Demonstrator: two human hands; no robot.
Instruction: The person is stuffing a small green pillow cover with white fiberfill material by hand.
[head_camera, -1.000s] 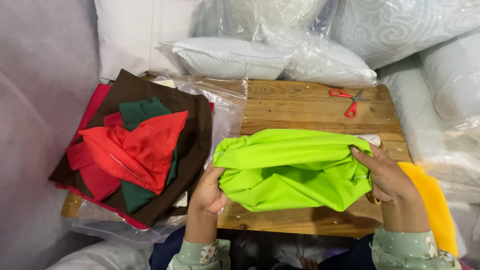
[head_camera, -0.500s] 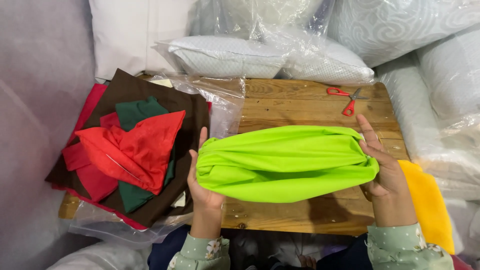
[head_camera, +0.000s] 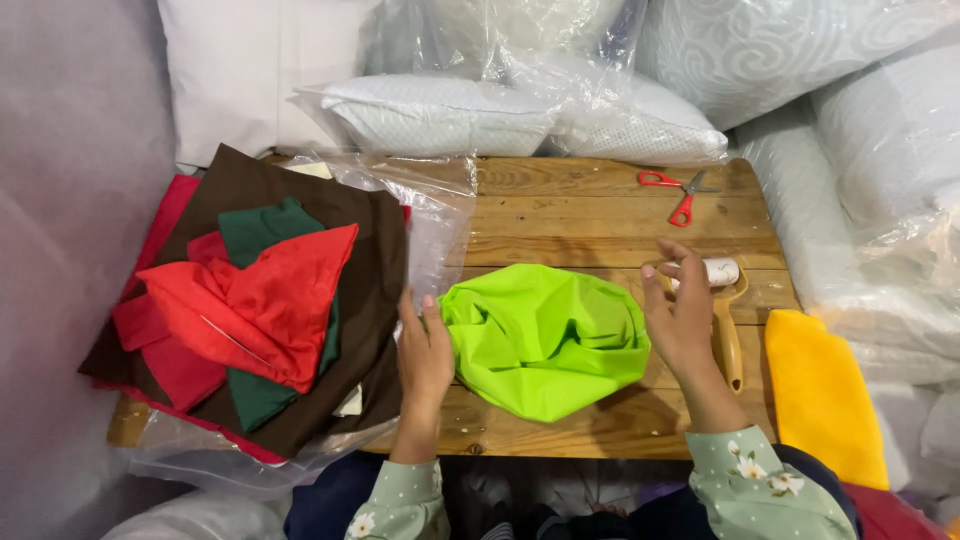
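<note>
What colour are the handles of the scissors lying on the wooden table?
Red, seen in the head view: the scissors lie at the table's far right, metal blades pointing right.

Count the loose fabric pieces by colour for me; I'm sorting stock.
Lime green fabric: 1
Red fabric: at least 2, overlapping
Dark green fabric: 1
Brown fabric: 1
Yellow fabric: 1
Total: at least 6

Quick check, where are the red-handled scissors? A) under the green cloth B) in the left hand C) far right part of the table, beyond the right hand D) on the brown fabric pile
C: the scissors lie on the bare table at its far right, beyond the right hand, apart from it and the green cloth.
</note>
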